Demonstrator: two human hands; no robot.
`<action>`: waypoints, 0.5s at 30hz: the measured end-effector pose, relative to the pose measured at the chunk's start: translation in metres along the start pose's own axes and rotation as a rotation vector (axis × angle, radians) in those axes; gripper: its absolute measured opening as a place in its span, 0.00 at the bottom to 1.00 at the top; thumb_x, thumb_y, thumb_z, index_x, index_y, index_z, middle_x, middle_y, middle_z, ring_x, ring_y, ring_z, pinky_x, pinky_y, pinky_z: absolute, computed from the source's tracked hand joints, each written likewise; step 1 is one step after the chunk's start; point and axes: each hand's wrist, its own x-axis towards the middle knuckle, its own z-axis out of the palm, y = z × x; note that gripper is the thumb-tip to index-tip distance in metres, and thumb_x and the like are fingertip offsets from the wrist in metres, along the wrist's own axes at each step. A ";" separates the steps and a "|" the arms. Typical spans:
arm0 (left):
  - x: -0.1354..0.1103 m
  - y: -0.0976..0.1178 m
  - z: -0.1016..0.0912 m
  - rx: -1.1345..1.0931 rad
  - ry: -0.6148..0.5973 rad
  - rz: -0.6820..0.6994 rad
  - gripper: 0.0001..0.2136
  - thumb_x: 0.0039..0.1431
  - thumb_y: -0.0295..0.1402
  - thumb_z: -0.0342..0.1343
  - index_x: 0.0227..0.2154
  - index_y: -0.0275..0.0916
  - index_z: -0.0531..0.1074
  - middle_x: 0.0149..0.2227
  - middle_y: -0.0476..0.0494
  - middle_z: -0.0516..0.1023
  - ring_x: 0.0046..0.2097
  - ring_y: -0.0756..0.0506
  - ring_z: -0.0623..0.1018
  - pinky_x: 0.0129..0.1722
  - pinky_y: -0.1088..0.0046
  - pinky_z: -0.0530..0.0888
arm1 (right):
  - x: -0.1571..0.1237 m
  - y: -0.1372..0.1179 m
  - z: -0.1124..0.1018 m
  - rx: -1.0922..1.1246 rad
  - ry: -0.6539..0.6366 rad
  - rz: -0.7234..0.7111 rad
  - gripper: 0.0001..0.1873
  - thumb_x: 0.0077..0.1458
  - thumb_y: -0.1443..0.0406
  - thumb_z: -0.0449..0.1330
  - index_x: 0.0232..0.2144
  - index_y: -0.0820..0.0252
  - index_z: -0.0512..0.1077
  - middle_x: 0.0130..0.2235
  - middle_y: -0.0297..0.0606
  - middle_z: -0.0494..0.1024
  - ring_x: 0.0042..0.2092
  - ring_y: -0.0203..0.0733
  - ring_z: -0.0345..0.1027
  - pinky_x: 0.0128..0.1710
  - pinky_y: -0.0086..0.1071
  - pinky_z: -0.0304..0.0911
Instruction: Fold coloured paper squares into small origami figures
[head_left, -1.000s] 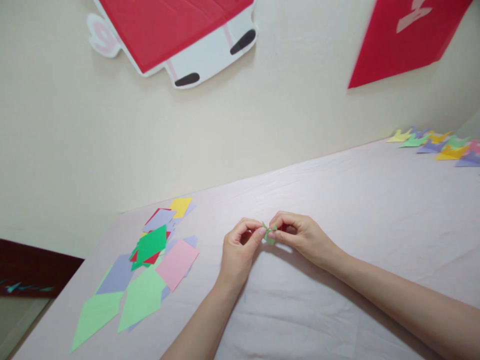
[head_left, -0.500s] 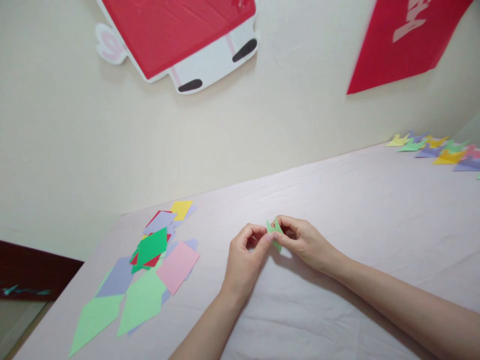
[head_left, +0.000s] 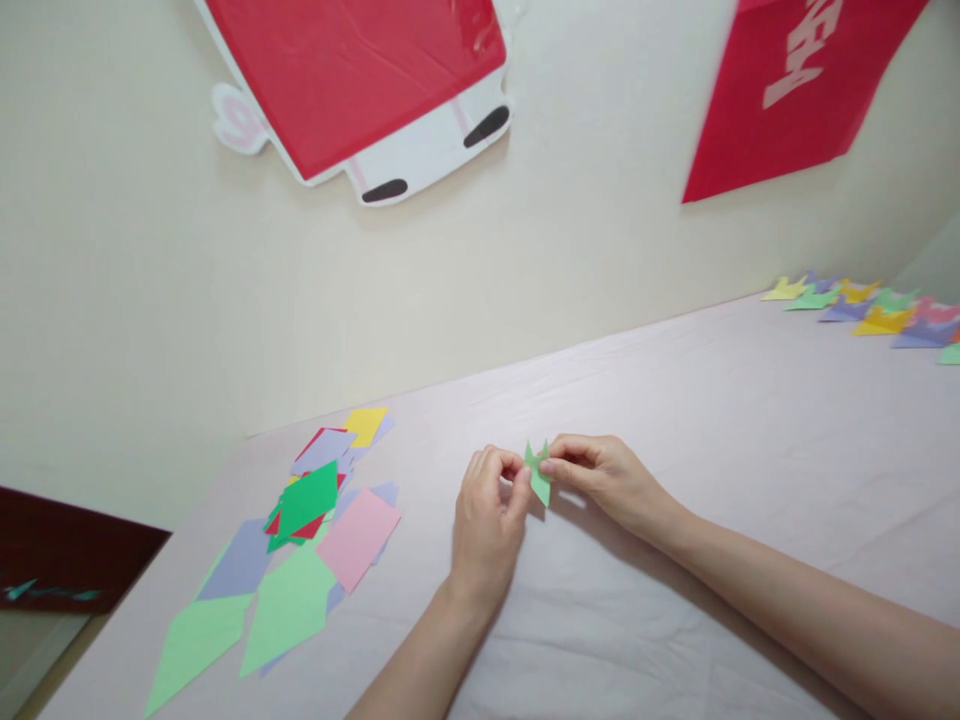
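Observation:
A small light-green folded paper piece [head_left: 539, 480], with two points at its top and one at its bottom, is held upright just above the cloth in the middle of the head view. My left hand [head_left: 491, 505] pinches its left edge between thumb and fingers. On the other side, my right hand [head_left: 604, 475] is closed on its right edge with thumb and forefinger. Most of the paper's front shows between the fingertips; its back is hidden.
Loose paper sheets lie at the left, among them a dark green sheet [head_left: 304, 500], a pink sheet [head_left: 360, 540] and light-green sheets [head_left: 289, 612]. Several folded paper figures [head_left: 885, 321] stand at the far right. A wall [head_left: 450, 290] borders the table [head_left: 675, 400] behind.
My left thumb has drawn back a little to the left, and more of the green paper's front now shows between the hands. The camera view has shifted slightly.

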 end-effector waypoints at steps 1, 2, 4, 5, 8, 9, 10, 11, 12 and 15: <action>0.000 0.001 0.000 -0.036 -0.014 -0.023 0.06 0.63 0.32 0.51 0.29 0.40 0.67 0.32 0.49 0.70 0.37 0.46 0.70 0.38 0.73 0.65 | -0.001 -0.001 0.000 -0.017 0.003 0.001 0.13 0.52 0.58 0.60 0.22 0.60 0.70 0.23 0.30 0.67 0.27 0.34 0.59 0.28 0.27 0.56; 0.001 0.001 -0.001 -0.077 -0.031 -0.048 0.06 0.62 0.33 0.51 0.30 0.40 0.67 0.32 0.49 0.70 0.37 0.46 0.71 0.38 0.73 0.65 | -0.001 -0.002 0.000 -0.033 0.003 0.001 0.14 0.52 0.57 0.60 0.20 0.59 0.69 0.22 0.29 0.66 0.26 0.34 0.58 0.27 0.27 0.55; 0.001 0.003 -0.001 -0.153 -0.056 -0.093 0.07 0.62 0.36 0.52 0.31 0.40 0.68 0.32 0.49 0.71 0.37 0.47 0.71 0.38 0.74 0.65 | -0.002 -0.002 0.000 -0.049 -0.007 0.002 0.16 0.52 0.57 0.60 0.19 0.59 0.67 0.20 0.28 0.63 0.25 0.33 0.56 0.26 0.27 0.53; 0.001 0.003 -0.001 -0.172 -0.055 -0.103 0.07 0.62 0.37 0.53 0.30 0.40 0.68 0.32 0.49 0.71 0.37 0.47 0.71 0.38 0.74 0.65 | -0.002 -0.001 0.001 -0.050 -0.014 0.003 0.16 0.52 0.57 0.60 0.18 0.59 0.67 0.20 0.27 0.63 0.25 0.33 0.55 0.25 0.27 0.52; 0.001 0.004 -0.001 -0.172 -0.028 -0.098 0.08 0.62 0.36 0.54 0.28 0.40 0.68 0.31 0.50 0.71 0.37 0.47 0.71 0.39 0.74 0.65 | -0.002 0.004 0.002 -0.041 -0.045 0.013 0.16 0.53 0.56 0.59 0.19 0.59 0.67 0.21 0.27 0.62 0.25 0.33 0.55 0.26 0.27 0.52; 0.001 0.004 -0.001 -0.172 -0.024 -0.094 0.08 0.62 0.36 0.53 0.28 0.40 0.68 0.31 0.50 0.70 0.37 0.47 0.71 0.39 0.74 0.65 | -0.001 0.006 0.002 -0.032 -0.055 0.014 0.16 0.53 0.56 0.59 0.20 0.59 0.67 0.21 0.27 0.63 0.25 0.33 0.55 0.26 0.27 0.52; 0.001 0.004 -0.001 -0.176 -0.026 -0.093 0.08 0.63 0.35 0.53 0.28 0.40 0.68 0.31 0.50 0.70 0.37 0.48 0.70 0.39 0.74 0.65 | -0.001 0.007 0.002 -0.018 -0.065 0.011 0.15 0.54 0.56 0.59 0.21 0.60 0.68 0.22 0.27 0.63 0.26 0.33 0.56 0.27 0.27 0.53; 0.002 0.004 -0.001 -0.187 -0.033 -0.099 0.08 0.63 0.35 0.53 0.28 0.40 0.68 0.31 0.50 0.70 0.36 0.48 0.70 0.39 0.74 0.65 | -0.001 0.008 0.003 -0.004 -0.073 0.007 0.15 0.54 0.56 0.60 0.23 0.60 0.68 0.23 0.27 0.64 0.27 0.33 0.57 0.28 0.27 0.53; 0.002 0.004 0.000 -0.205 -0.041 -0.111 0.08 0.63 0.35 0.53 0.28 0.40 0.68 0.30 0.51 0.70 0.35 0.48 0.70 0.38 0.74 0.65 | -0.001 0.009 0.003 0.007 -0.072 0.000 0.14 0.54 0.57 0.60 0.23 0.60 0.68 0.23 0.28 0.64 0.27 0.33 0.57 0.28 0.27 0.54; 0.003 0.003 0.002 -0.305 -0.038 -0.171 0.08 0.61 0.36 0.55 0.28 0.39 0.69 0.29 0.51 0.70 0.34 0.49 0.70 0.36 0.75 0.65 | -0.002 0.007 0.004 0.004 -0.030 -0.014 0.14 0.53 0.58 0.60 0.22 0.60 0.66 0.23 0.27 0.63 0.27 0.33 0.56 0.27 0.27 0.53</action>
